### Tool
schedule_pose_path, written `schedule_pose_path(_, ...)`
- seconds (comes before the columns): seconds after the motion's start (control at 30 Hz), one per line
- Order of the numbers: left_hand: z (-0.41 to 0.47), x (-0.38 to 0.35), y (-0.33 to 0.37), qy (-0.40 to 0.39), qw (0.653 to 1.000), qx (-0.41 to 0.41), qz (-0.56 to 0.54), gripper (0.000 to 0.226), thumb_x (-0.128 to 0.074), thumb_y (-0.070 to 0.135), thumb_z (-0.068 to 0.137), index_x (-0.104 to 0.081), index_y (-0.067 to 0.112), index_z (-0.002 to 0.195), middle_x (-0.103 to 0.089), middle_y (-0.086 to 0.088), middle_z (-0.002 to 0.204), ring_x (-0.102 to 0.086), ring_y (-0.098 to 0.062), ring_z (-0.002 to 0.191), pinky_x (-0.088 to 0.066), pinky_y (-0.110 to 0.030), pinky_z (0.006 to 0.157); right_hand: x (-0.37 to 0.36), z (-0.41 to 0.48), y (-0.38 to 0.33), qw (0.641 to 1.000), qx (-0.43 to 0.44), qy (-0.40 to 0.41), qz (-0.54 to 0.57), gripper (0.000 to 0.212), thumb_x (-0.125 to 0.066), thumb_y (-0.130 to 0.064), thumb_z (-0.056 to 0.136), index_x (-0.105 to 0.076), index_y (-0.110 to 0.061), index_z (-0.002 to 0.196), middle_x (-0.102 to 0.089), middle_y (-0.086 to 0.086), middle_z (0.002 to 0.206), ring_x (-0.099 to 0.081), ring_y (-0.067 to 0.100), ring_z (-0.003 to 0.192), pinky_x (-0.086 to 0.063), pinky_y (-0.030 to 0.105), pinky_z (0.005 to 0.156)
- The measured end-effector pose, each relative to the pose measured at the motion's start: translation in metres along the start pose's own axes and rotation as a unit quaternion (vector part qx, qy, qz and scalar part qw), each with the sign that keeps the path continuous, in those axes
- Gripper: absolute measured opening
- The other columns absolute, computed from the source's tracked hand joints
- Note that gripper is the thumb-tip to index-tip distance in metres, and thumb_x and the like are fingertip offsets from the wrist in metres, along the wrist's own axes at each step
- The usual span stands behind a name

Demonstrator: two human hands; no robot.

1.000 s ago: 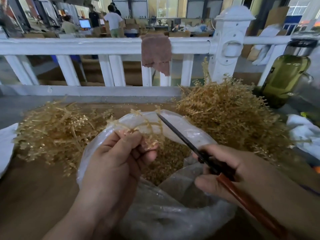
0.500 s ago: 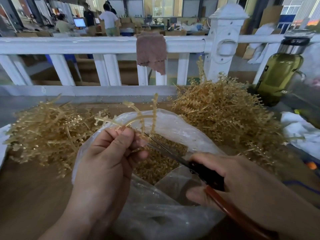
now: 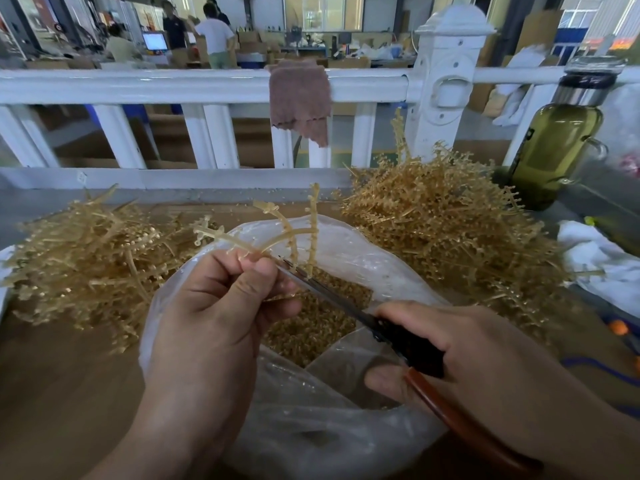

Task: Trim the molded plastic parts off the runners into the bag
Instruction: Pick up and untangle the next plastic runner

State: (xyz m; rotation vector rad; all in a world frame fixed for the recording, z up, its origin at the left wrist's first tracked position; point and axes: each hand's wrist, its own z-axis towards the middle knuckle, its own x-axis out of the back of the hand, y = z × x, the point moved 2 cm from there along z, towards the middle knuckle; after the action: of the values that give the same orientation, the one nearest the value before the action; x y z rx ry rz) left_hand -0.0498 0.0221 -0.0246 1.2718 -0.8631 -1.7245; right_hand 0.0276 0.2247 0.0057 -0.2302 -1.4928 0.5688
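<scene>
The left hand (image 3: 214,317) holds in its grip a runner (image 3: 277,233) over the bag (image 3: 381,265), the right hand (image 3: 450,344) grips scissors (image 3: 332,296) with blades at one branch; trimming seems underway, and the next cut needs the blades close under a part.

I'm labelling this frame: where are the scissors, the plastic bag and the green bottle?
scissors (image 3: 330,295), head view, on the blade.
plastic bag (image 3: 353,247), head view, far wall.
green bottle (image 3: 554,143), head view, glass body.
</scene>
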Motion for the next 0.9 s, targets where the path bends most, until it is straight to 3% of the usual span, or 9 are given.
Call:
schedule_pose_path(0.3,0.0001,-0.0025,-0.0003,-0.001,1.0,-0.011,-0.001,0.02,-0.074,0.015,0.084,-0.066,0.025,0.068,-0.068,-0.003,0.074,-0.069,-0.014,0.073,-0.059,-0.027,0.068,0.0003,0.0002,0.0018,1.0,0.003,0.012,-0.014,0.055,-0.046,-0.083,0.078,-0.056,-0.041,0.111,-0.065,-0.02,0.086,-0.061,-0.001,0.079,-0.047,0.023,0.072)
schedule_pose_path(0.63,-0.0008,-0.0033,0.0015,0.001,1.0,-0.011,-0.005,0.014,-0.078,0.021,0.077,-0.066,0.024,0.069,-0.068,-0.005,0.074,-0.07,-0.016,0.074,-0.059,-0.027,0.07,0.0013,-0.0002,0.0014,1.0,0.0,0.021,-0.015,0.064,-0.042,-0.086,0.075,-0.056,-0.038,0.115,-0.067,-0.017,0.09,-0.062,0.001,0.082,-0.046,0.025,0.073)
schedule_pose_path(0.9,-0.0002,-0.0033,-0.0005,0.009,1.0,-0.005,-0.006,0.01,-0.071,0.018,0.08,-0.062,0.017,0.076,-0.068,-0.008,0.076,-0.07,-0.017,0.074,-0.059,-0.026,0.069,0.0027,-0.0016,0.001,1.0,-0.005,0.019,-0.02,0.063,-0.039,-0.086,0.074,-0.056,-0.04,0.113,-0.067,-0.016,0.09,-0.063,0.002,0.08,-0.048,0.026,0.07)
